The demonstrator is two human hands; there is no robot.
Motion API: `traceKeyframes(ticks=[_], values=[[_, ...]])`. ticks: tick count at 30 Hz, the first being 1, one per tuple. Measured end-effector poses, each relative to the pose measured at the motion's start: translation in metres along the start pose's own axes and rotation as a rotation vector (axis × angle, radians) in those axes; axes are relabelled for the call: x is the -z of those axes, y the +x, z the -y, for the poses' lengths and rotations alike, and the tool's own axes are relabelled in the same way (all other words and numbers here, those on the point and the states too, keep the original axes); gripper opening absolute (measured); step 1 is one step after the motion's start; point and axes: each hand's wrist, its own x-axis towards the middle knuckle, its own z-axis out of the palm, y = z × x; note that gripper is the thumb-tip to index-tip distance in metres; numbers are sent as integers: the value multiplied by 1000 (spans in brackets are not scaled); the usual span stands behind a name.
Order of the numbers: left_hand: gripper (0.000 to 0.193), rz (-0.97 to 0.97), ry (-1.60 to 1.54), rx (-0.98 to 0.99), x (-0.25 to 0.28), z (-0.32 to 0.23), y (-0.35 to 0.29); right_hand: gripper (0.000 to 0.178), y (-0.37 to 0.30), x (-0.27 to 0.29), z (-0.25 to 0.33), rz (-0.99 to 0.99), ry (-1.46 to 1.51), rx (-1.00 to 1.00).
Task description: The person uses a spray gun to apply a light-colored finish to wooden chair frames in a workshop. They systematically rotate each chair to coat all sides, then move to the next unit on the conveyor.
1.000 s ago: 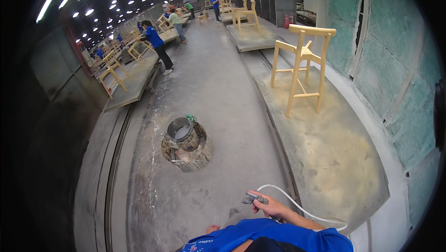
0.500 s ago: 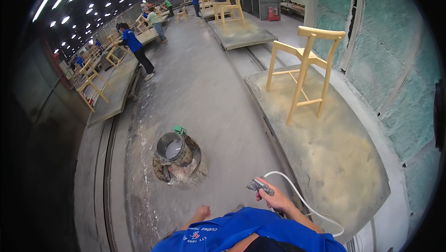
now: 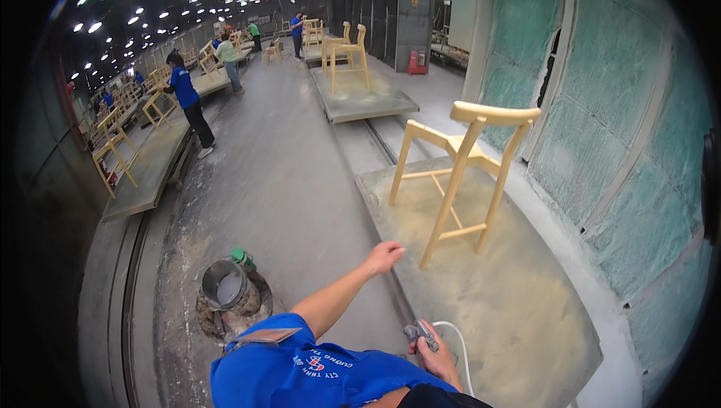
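A small grey spray gun is in the grip of my right hand, low in the view beside the near platform. A white hose curves down from it. My left hand is stretched forward over the platform's left edge, its fingers curled in and nothing visible in them. Just beyond it, apart from it, stands a pale wooden bar chair with a curved backrest. The chair rests upright on a flat grey platform dusted with yellowish overspray.
On the floor to my left, a dark bucket holds greyish liquid, with a green object at its rim. Another platform carries chairs ahead. A person in blue works along the left row. Green filter panels line the right wall.
My left hand has reached forward and right from near my body toward the chair. The view has shifted, and the chair now appears lower. My right hand keeps the spray gun.
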Motion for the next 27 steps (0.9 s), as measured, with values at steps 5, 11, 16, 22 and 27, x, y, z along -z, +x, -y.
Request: traceKeyframes(ticks=[5,11,16,22,27], values=[[41,141,401,-521,-49,-147,91,60,20,58,20,-196,-13,86],[63,-141,796,-977,-77,-305,202,61,9,106,-19,-443,-16,173],[63,-304,1103,-757,-76,-405,282,61,-5,113,-70,-614,160,239],[68,-47,1005,-405,-77,-420,327,58,-16,44,-47,-802,179,-18],[61,-135,989,-583,-113,-416,328,57,17,7,-28,-913,101,-41]])
